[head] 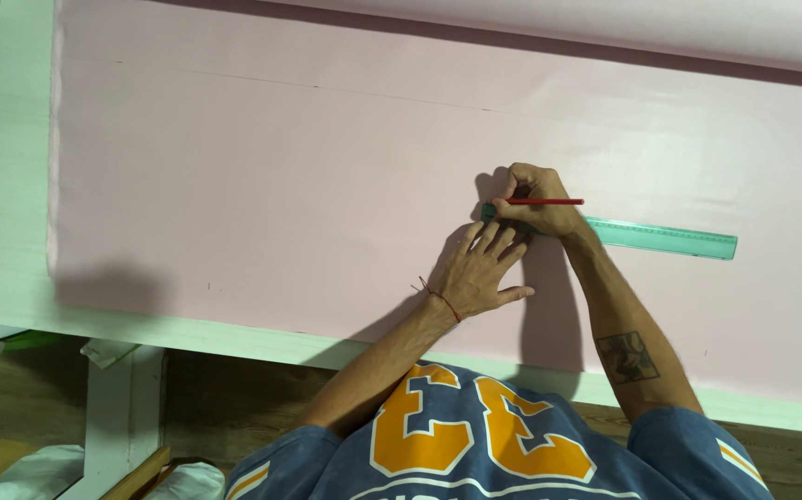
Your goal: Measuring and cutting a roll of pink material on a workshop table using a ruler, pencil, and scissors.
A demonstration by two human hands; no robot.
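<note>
Right hand (538,202) pinches a red pencil (549,201) at the green ruler's (665,237) left end; left hand (480,268) presses flat below, ruler running rightward.

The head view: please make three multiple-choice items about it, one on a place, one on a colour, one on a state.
1. Where does the green ruler lie?
A. on the pink sheet
B. on the floor
C. on a chair

2. What colour is the pencil?
A. blue
B. red
C. black

3. How is the left hand?
A. a closed fist
B. lifted in the air
C. flat, fingers spread, at the ruler's end

Key: 1 A, the ruler rests on the sheet; 2 B, the shaft in the right hand is red; 3 C, palm down with fingers apart.
</note>
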